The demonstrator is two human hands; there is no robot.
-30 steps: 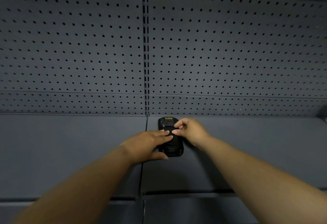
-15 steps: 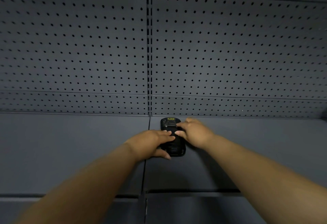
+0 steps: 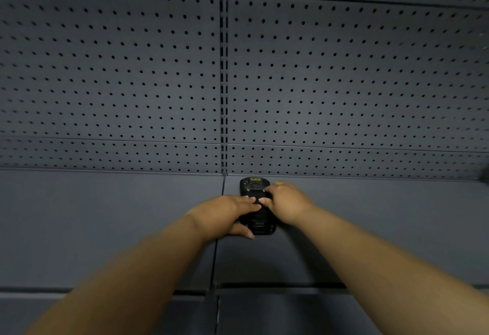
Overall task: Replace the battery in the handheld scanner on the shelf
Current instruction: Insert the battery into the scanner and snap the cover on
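The scanner's (image 3: 254, 189) yellow label (image 3: 255, 179) is too small to read.

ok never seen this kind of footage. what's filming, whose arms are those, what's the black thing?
There is no robot here. A person wears one wide-angle camera on the head, looking forward and down, so the two bare arms coming in from the bottom are their own. The black thing is a handheld scanner lying flat on a dark grey shelf, close to the perforated back panel. It seems to lie back side up, with a small yellow label at its far end. The left hand rests over its left side, thumb by its near end; the right hand presses fingertips onto its middle. Nothing is lifted. No spare battery is visible.
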